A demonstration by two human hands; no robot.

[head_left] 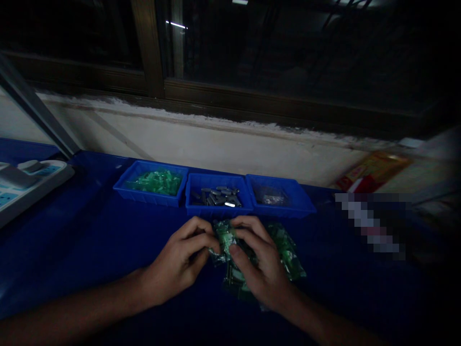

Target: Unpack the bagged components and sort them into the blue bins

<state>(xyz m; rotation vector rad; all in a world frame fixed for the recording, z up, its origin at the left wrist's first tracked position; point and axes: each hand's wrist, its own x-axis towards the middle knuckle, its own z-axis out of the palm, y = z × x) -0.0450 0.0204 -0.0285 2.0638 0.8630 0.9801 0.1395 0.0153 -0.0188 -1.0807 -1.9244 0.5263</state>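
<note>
Between my two hands is a small clear plastic packet [225,236] with green contents. My left hand [183,254] grips its left side with curled fingers and thumb. From the right, my right hand [261,262] pinches the same packet between thumb and fingers. More packets with green contents [288,252] lie on the blue table under and beside my right hand, partly hidden by it. Just beyond my hands stand three blue bins in a row: one with green pieces [154,181], one with small metal parts [219,197], one with clear, shiny material [270,196].
A white device with blue markings [36,180] sits at the left on the blue table [90,230]. Behind the bins rises a pale wall [201,144] below a dark window. At the right a red and yellow package [374,170] leans near the wall.
</note>
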